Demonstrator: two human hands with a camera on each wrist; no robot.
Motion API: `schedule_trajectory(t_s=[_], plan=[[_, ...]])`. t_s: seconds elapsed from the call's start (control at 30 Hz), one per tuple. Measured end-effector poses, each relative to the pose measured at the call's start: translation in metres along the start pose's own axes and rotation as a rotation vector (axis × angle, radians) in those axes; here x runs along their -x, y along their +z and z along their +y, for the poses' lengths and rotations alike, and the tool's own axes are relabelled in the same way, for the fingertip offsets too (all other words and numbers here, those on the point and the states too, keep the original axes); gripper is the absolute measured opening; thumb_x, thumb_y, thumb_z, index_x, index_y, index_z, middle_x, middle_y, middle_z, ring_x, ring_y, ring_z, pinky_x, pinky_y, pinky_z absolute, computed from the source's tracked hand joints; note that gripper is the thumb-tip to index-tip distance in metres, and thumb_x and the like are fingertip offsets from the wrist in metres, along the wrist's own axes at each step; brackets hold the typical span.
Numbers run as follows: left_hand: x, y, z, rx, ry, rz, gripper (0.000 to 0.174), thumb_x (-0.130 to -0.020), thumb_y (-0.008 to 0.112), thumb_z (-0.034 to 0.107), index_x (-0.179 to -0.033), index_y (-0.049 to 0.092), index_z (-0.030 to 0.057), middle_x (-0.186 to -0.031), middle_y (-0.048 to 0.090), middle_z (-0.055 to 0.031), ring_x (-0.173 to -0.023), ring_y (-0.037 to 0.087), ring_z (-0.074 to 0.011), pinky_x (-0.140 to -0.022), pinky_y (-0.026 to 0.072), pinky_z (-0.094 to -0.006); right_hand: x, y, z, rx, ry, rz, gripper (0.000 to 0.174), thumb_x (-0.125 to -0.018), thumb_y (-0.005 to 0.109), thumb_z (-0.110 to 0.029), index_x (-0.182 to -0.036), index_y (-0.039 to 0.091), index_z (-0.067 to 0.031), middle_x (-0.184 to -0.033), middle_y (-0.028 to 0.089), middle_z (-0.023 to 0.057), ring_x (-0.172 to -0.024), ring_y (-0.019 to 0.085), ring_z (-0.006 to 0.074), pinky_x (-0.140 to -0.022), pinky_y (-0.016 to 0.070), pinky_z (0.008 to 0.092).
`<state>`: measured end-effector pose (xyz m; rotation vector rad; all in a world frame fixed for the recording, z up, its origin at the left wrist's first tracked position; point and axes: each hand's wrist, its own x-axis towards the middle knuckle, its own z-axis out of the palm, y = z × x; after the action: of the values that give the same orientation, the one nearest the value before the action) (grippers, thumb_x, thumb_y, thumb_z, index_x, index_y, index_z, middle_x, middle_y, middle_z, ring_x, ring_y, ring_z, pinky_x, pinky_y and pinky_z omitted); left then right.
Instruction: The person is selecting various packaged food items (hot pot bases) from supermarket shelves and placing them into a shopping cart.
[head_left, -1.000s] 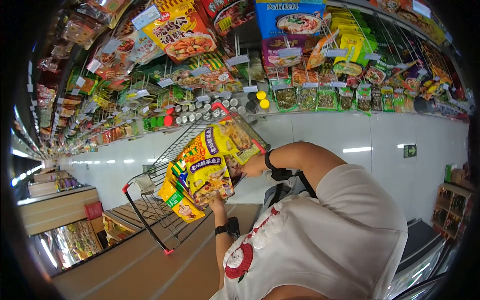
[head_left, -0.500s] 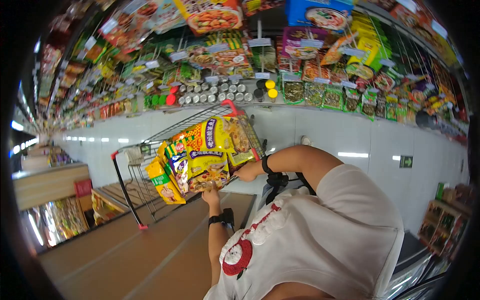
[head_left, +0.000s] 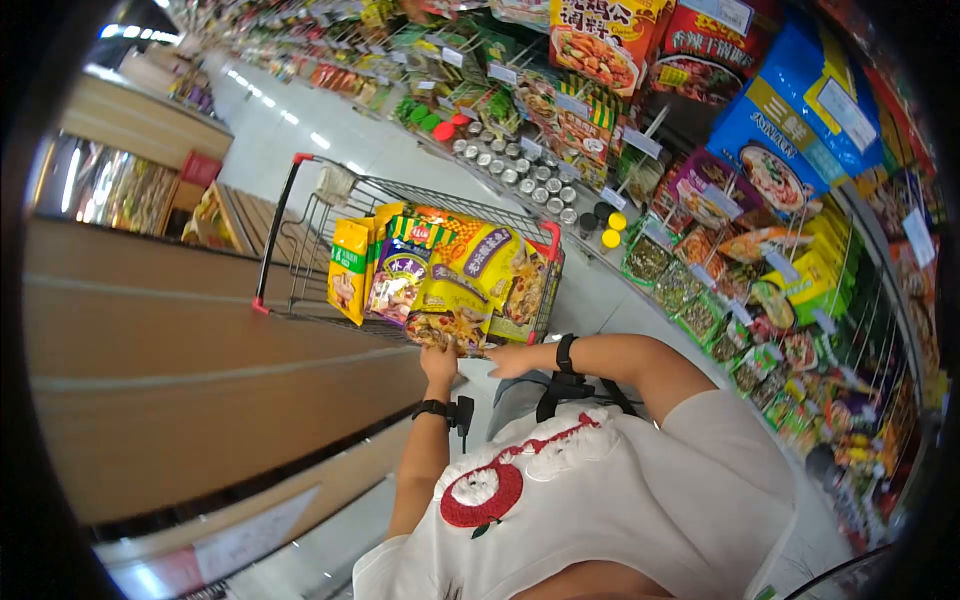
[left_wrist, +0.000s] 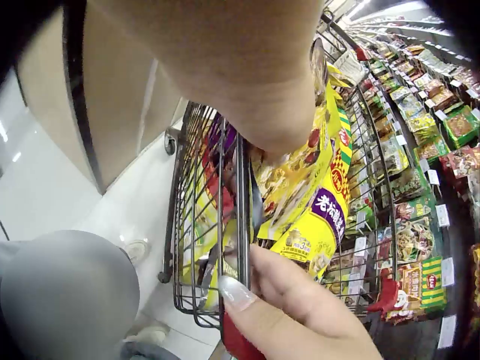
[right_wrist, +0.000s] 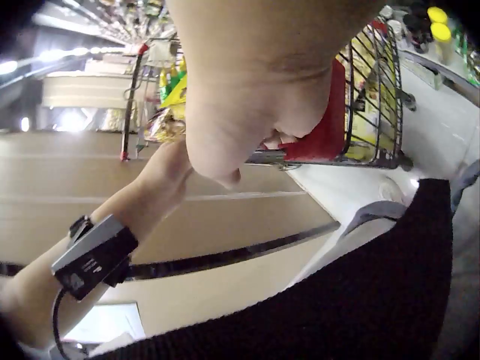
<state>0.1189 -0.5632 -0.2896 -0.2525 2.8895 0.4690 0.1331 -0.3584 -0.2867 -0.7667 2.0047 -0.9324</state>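
Observation:
In the head view, the left hand (head_left: 437, 362) pinches the lower edge of a yellow food packet (head_left: 452, 305) lying at the cart's near side. Its fingertips are hidden in the left wrist view. The right hand (head_left: 515, 358) is just to its right, at the corner of the wire cart (head_left: 400, 185). From the left wrist view, the right hand (left_wrist: 300, 307) has its thumb and fingers round the cart's end bar, beside a red part (left_wrist: 238, 341). The right wrist view shows this hand (right_wrist: 247, 112) against the red handle (right_wrist: 322, 127). Several packets lean together in the cart.
Shelves of hanging packets run along the far and right sides, with small jars (head_left: 520, 175) and yellow-lidded ones (head_left: 612, 238) low down. A brown panelled surface (head_left: 200, 370) lies left of the cart. Pale floor (head_left: 240, 120) runs between it and the shelves.
The head view has turned, so cart and shelves appear slanted differently. The cart stands further right in the picture, and the raised yellow packet now lies lower against the others. Both hands stay at the cart.

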Motion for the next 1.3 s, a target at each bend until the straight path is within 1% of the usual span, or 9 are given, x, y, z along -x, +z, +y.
schedule_trajectory(t_s=[0.13, 0.2, 0.43, 0.53, 0.57, 0.73, 1.03, 1.13, 1.3], plan=[[0.030, -0.003, 0.033, 0.072, 0.112, 0.145, 0.046, -0.081, 0.050, 0.040, -0.091, 0.064, -0.0022, -0.105, 0.055, -0.0240, -0.101, 0.048, -0.0372, -0.091, 0.0354, -0.0395, 0.066, -0.029, -0.014, 0.458, -0.110, 0.212, 0.062, -0.069, 0.063, -0.035, -0.117, 0.044, -0.0006, -0.107, 0.051, 0.0165, -0.107, 0.046, 0.0294, -0.095, 0.0328, 0.0432], [0.056, 0.001, 0.059, 0.087, -0.054, 0.064, 0.049, -0.080, 0.051, 0.039, -0.100, 0.058, -0.0066, -0.108, 0.052, -0.0281, -0.104, 0.046, -0.0363, -0.092, 0.0356, -0.0381, 0.102, -0.054, 0.005, 0.796, -0.090, 0.261, 0.058, -0.066, 0.065, -0.037, -0.112, 0.050, -0.0034, -0.104, 0.052, 0.0129, -0.106, 0.047, 0.0253, -0.095, 0.0313, 0.0455], [0.134, 0.011, 0.094, 0.081, -0.117, -0.084, 0.046, -0.079, 0.054, 0.035, -0.091, 0.061, -0.0080, -0.107, 0.052, -0.0276, -0.101, 0.048, -0.0361, -0.090, 0.0377, -0.0377, 0.160, -0.031, 0.007, 0.802, -0.065, 0.156, 0.040, -0.067, 0.062, -0.036, -0.098, 0.059, -0.0101, -0.100, 0.059, 0.0050, -0.097, 0.054, 0.0212, -0.083, 0.0344, 0.0396], [0.174, 0.040, 0.081, 0.096, 0.074, -0.010, 0.040, -0.077, 0.054, 0.033, -0.096, 0.062, -0.0010, -0.103, 0.058, -0.0214, -0.101, 0.047, -0.0355, -0.093, 0.0331, -0.0392, 0.183, 0.020, 0.024, 0.777, -0.078, 0.252, 0.040, -0.064, 0.067, -0.034, -0.095, 0.059, -0.0105, -0.099, 0.057, 0.0043, -0.101, 0.049, 0.0221, -0.090, 0.0322, 0.0407], [0.167, -0.006, 0.093, 0.052, 0.069, -0.009, 0.039, -0.077, 0.056, 0.032, -0.097, 0.062, -0.0010, -0.103, 0.058, -0.0218, -0.101, 0.047, -0.0366, -0.093, 0.0331, -0.0399, 0.187, -0.005, -0.004, 0.740, -0.080, 0.268, 0.040, -0.063, 0.068, -0.032, -0.097, 0.059, -0.0121, -0.100, 0.056, 0.0046, -0.103, 0.048, 0.0236, -0.091, 0.0304, 0.0408], [0.222, -0.018, 0.117, 0.081, 0.138, -0.146, 0.039, -0.079, 0.055, 0.031, -0.099, 0.060, -0.0017, -0.103, 0.057, -0.0226, -0.101, 0.047, -0.0381, -0.092, 0.0338, -0.0403, 0.244, 0.032, -0.018, 0.669, -0.015, 0.260, 0.051, -0.058, 0.069, -0.035, -0.102, 0.057, -0.0117, -0.101, 0.055, 0.0057, -0.106, 0.044, 0.0243, -0.093, 0.0270, 0.0455], [0.356, 0.079, 0.097, 0.192, 0.300, -0.082, 0.047, -0.074, 0.059, 0.028, -0.107, 0.055, -0.0050, -0.113, 0.051, -0.0266, -0.106, 0.047, -0.0386, -0.095, 0.0311, -0.0409, 0.353, 0.178, 0.027, 0.721, -0.036, 0.345, 0.048, -0.055, 0.067, -0.037, -0.097, 0.061, -0.0150, -0.093, 0.059, 0.0059, -0.101, 0.048, 0.0244, -0.094, 0.0241, 0.0456], [0.394, 0.073, 0.111, 0.155, 0.262, -0.271, 0.049, -0.074, 0.059, 0.028, -0.111, 0.053, -0.0031, -0.114, 0.052, -0.0233, -0.111, 0.045, -0.0361, -0.098, 0.0285, -0.0405, 0.386, 0.203, 0.021, 0.651, -0.033, 0.271, 0.049, -0.057, 0.066, -0.038, -0.100, 0.061, -0.0158, -0.095, 0.059, 0.0051, -0.101, 0.049, 0.0244, -0.094, 0.0235, 0.0453], [0.457, 0.109, 0.113, 0.138, 0.341, -0.270, 0.046, -0.074, 0.059, 0.028, -0.113, 0.054, 0.0036, -0.117, 0.053, -0.0145, -0.114, 0.044, -0.0309, -0.099, 0.0277, -0.0395, 0.442, 0.243, 0.022, 0.487, 0.056, 0.114, 0.044, -0.062, 0.062, -0.039, -0.103, 0.062, -0.0226, -0.102, 0.060, 0.0028, -0.105, 0.047, 0.0243, -0.097, 0.0207, 0.0471]])
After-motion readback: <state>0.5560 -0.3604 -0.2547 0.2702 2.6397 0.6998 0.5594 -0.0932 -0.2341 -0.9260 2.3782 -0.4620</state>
